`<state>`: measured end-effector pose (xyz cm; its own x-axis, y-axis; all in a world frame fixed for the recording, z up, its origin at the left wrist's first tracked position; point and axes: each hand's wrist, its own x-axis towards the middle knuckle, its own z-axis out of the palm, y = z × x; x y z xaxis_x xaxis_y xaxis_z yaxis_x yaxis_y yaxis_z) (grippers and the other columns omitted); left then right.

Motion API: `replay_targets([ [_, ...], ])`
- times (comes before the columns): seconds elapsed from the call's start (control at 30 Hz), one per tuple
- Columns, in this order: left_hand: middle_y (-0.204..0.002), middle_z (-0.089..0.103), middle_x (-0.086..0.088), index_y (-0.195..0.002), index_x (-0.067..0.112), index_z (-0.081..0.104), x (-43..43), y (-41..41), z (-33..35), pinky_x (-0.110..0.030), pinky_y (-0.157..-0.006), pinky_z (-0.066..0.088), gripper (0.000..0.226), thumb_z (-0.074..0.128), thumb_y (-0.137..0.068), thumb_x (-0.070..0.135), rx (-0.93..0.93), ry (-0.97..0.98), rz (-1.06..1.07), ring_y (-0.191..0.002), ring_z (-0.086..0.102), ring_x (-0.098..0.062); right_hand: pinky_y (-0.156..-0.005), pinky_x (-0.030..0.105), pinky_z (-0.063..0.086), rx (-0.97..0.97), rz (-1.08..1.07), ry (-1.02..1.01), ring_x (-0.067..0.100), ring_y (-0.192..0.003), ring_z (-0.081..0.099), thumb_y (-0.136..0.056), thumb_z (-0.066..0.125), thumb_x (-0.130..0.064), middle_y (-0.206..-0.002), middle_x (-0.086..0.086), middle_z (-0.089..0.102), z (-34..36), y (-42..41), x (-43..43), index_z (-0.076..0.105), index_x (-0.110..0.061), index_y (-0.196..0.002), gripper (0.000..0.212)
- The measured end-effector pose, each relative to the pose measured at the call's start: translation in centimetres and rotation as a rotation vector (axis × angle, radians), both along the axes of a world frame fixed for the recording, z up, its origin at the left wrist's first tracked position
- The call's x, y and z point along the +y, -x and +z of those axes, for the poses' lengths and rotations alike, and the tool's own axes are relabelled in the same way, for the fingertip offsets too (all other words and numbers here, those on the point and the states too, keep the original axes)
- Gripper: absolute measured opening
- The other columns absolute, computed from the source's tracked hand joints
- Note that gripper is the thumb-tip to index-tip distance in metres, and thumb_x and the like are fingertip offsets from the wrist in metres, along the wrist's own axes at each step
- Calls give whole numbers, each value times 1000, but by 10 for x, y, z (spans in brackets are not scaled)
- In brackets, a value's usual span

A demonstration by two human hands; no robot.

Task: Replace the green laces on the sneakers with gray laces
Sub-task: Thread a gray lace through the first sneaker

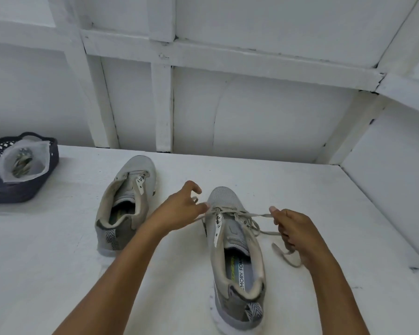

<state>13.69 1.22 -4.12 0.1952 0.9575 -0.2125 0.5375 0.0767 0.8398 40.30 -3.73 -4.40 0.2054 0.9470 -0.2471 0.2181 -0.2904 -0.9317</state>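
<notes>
Two grey sneakers stand on a white table (46, 250). The left sneaker (125, 201) has no lace in its eyelets. The right sneaker (235, 247) carries a grey lace (254, 220) threaded through its lowest eyelets near the toe. My left hand (179, 209) pinches one lace end at the sneaker's left side, by the toe. My right hand (293, 230) grips the other lace end to the right of the sneaker, and the loose tail curls on the table below it.
A dark basket (34, 187) sits at the far left of the table, holding a white bag with greenish laces (22, 163) inside. White panelled walls close off the back and the right side.
</notes>
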Motion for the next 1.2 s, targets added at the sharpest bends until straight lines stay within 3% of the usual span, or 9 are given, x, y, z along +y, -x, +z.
replay_targets([
  [0.1,-73,58,12,-89,24,64,-1,-4,0,-18,-49,35,10,66,-94,33,144,-30,-183,-61,52,-1,-47,23,26,-48,98,23,14,-50,31,-86,73,-39,-52,-4,38,-1,-13,-5,46,-16,-59,44],
  [0.27,-79,72,-3,-78,13,64,6,-3,11,-25,-69,50,19,58,-95,8,-417,-10,14,-73,61,-17,-77,36,56,551,7,-170,24,-86,70,-76,73,-32,-85,11,73,-3,-14,3,72,-14,-63,23],
  [0.37,-78,65,-15,-78,9,52,14,-3,18,-40,-77,56,21,47,-98,8,-858,101,161,-74,66,-28,-73,39,62,830,-43,-122,27,-69,70,-91,54,-15,-66,12,67,-2,-10,18,65,-9,-57,36],
  [0.47,-69,48,-8,-75,14,45,21,-5,18,-24,-43,35,25,50,-99,15,-772,119,265,-47,35,-16,-48,27,49,541,-40,-32,21,-54,61,-96,57,-19,-59,6,55,-6,-6,30,49,-12,-65,33],
  [0.63,-64,60,6,-86,12,64,20,-6,9,-22,-43,31,22,65,-94,32,97,56,-29,-43,38,-8,-34,19,21,215,154,43,13,-43,44,-94,65,-24,-61,3,51,-14,-16,47,52,-14,-81,21],
  [0.7,-59,55,7,-82,13,70,15,-7,9,-20,-45,32,21,68,-92,31,178,56,-167,-45,41,-6,-40,20,21,69,307,61,10,-44,30,-91,69,-30,-59,-2,45,-12,-16,50,59,-16,-85,19],
  [0.87,-55,56,8,-79,5,66,9,1,13,-18,-49,35,18,64,-95,14,-87,18,-62,-51,45,-9,-51,26,22,-96,684,43,9,-52,31,-83,78,-32,-60,-1,44,-15,-10,52,70,-10,-79,23],
  [1.07,-88,70,-20,-88,2,54,10,6,12,-31,-81,58,21,39,-102,6,-786,33,144,-91,71,-29,-57,22,35,-46,783,43,11,-60,43,-88,73,-14,-64,3,51,-12,-16,62,63,0,-77,20],
  [1.2,-60,36,0,-79,14,43,10,4,6,-22,-41,45,23,39,-102,14,-1017,144,227,-44,40,-11,-60,21,37,-90,764,54,9,-57,44,-83,69,0,-60,1,51,-5,-19,69,55,-10,-63,26],
])
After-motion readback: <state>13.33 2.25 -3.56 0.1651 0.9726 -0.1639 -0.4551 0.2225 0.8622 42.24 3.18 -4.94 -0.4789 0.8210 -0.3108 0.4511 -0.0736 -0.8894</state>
